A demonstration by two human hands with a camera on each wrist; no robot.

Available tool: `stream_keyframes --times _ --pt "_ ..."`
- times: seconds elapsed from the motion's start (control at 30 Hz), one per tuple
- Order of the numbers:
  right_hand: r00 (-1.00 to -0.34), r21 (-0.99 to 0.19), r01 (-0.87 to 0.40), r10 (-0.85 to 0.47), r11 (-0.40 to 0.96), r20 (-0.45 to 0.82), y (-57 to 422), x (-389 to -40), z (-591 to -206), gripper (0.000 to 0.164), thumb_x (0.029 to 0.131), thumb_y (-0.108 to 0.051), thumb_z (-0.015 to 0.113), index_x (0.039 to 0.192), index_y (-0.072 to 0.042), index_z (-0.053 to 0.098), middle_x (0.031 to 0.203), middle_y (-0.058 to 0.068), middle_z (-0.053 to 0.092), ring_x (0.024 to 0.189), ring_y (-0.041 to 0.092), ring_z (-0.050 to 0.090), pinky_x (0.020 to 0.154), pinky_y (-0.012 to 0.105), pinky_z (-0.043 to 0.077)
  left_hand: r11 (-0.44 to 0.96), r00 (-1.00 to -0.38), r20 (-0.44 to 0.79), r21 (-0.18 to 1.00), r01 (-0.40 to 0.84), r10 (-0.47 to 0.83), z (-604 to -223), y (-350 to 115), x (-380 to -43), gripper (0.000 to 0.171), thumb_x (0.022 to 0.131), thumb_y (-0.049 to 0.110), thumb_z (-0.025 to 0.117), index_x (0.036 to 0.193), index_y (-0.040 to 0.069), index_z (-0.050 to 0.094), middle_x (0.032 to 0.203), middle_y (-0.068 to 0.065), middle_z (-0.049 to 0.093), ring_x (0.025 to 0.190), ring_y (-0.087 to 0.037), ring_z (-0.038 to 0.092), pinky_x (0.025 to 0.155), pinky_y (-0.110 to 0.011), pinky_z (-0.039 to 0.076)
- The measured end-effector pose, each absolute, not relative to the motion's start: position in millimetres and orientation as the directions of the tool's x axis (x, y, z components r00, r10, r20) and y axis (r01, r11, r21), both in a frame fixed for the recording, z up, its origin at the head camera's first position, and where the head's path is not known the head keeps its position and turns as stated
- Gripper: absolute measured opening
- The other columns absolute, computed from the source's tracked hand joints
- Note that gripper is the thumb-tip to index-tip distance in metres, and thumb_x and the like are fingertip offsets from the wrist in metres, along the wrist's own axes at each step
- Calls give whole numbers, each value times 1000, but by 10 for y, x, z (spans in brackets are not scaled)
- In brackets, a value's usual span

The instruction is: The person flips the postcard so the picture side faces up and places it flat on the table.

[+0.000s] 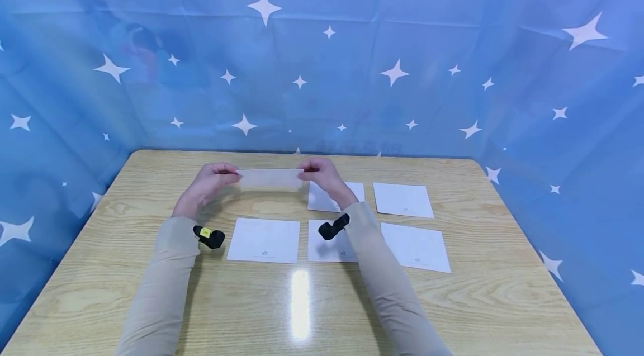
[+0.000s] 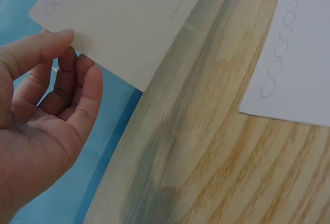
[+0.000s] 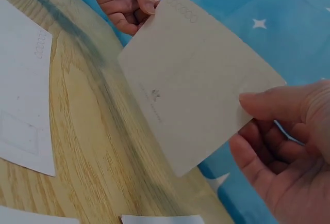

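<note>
A white postcard (image 1: 270, 178) is held up over the far part of the table, seen nearly edge-on from the head. My left hand (image 1: 208, 184) pinches its left edge between thumb and fingers, and my right hand (image 1: 326, 177) pinches the right edge the same way. In the right wrist view the raised postcard (image 3: 201, 79) shows a row of small printed circles near one corner and a small emblem by its lower edge. The left wrist view has the left thumb on the face of this postcard (image 2: 118, 28), the fingers curled behind.
Several more white postcards lie on the wooden table (image 1: 126, 289), roughly in two rows: front left (image 1: 264, 240), a front right postcard (image 1: 417, 247) and a back right postcard (image 1: 404, 199) among them. My right forearm covers parts of two. A blue starry curtain (image 1: 322, 54) hangs behind.
</note>
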State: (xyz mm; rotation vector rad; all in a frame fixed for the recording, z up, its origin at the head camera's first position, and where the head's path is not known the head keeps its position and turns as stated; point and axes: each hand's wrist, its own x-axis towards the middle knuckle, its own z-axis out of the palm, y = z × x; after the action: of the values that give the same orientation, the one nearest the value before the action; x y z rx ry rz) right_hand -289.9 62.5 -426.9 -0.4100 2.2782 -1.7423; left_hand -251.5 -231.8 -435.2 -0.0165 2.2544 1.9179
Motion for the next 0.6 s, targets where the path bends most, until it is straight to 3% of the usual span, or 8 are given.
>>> stream_keyframes --times 0.2,0.33,0.43,0.5,0.6 --pt "-936 -964 -91 -352 249 -2 634 -2912 -4297 19 85 -5 67 101 6 67 100 10 65 86 19 60 88 41 49 152 -986 -126 982 -109 105 -4393 -2319 -2516 21 87 8 64 105 -5 63 101 -4 62 92 -9 59 99 -45 40" --pt "-943 -955 -114 -332 274 17 631 -2922 -4322 13 85 -3 67 96 3 70 103 9 65 94 21 59 84 32 51 128 -987 -124 986 -111 101 -4414 -2317 -2514 11 87 5 63 95 7 70 99 1 60 91 -10 59 97 -43 42" --pt "-954 -952 -107 -300 288 16 633 -2918 -4339 10 85 -2 67 93 0 72 107 7 64 100 21 57 84 30 50 104 -988 -119 989 -109 95 -4428 -2303 -2510 19 87 0 60 87 17 71 99 3 59 88 -10 61 95 -41 45" --pt "-960 -953 -95 -281 289 10 634 -2915 -4355 10 85 -1 66 92 -1 73 110 7 64 104 21 56 85 30 50 112 -989 -118 988 -108 87 -4439 -2288 -2506 20 87 -1 60 88 16 71 99 2 59 87 -9 61 93 -39 46" --pt "-963 -956 -89 -270 278 11 632 -2903 -4372 11 85 0 66 93 0 73 115 8 62 110 23 54 86 32 50 144 -988 -132 982 -121 76 -4450 -2268 -2498 17 87 0 60 100 6 71 103 0 60 88 -7 60 93 -38 46"
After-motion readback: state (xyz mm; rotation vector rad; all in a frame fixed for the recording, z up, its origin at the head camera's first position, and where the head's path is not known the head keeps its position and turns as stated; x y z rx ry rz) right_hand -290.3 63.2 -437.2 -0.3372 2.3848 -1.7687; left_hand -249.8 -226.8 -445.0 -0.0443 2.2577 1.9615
